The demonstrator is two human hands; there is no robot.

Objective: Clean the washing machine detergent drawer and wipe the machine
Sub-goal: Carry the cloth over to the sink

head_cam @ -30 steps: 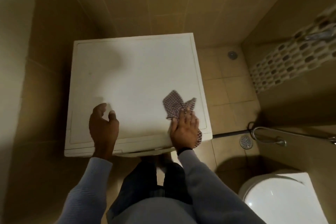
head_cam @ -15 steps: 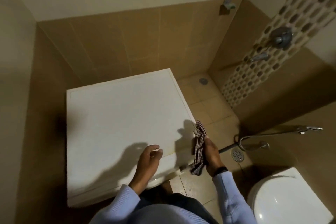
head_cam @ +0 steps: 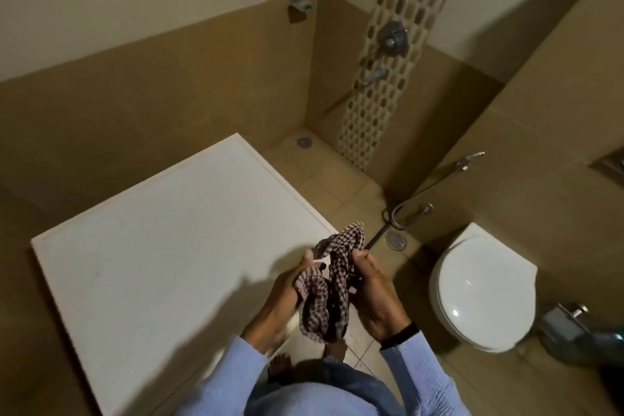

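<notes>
Cloth (head_cam: 324,284) is off the washer (head_cam: 169,246) now, bunched between both hands in the air above the washer's front right corner. A second ago the right hand (head_cam: 374,294) pressed it flat on the washer's top. Half a second ago that hand alone held it, hanging beside the washer's right edge, while the left hand (head_cam: 280,297) hovered loosely curled over the front of the top. The left hand has since come across and joined the grip.

The left hand's thumb pinches an upper fold and its fingers curl under the cloth's left side. The right hand's fingers curl round the cloth's right side, thumb at the top. The checked cloth lies crumpled between the two palms. Its upper end pokes out past the fingertips, away from the washer's front. Its lower end hangs between the wrists, over the floor just off the washer's corner.

Both hands sit close together, the left over the washer's front edge and the right just past its right side. Their shadow falls on the white top. The view has also swung to the right of the washer, so the toilet (head_cam: 479,290) shows in full, lid down, with a floor drain (head_cam: 396,240) between it and the washer.
</notes>
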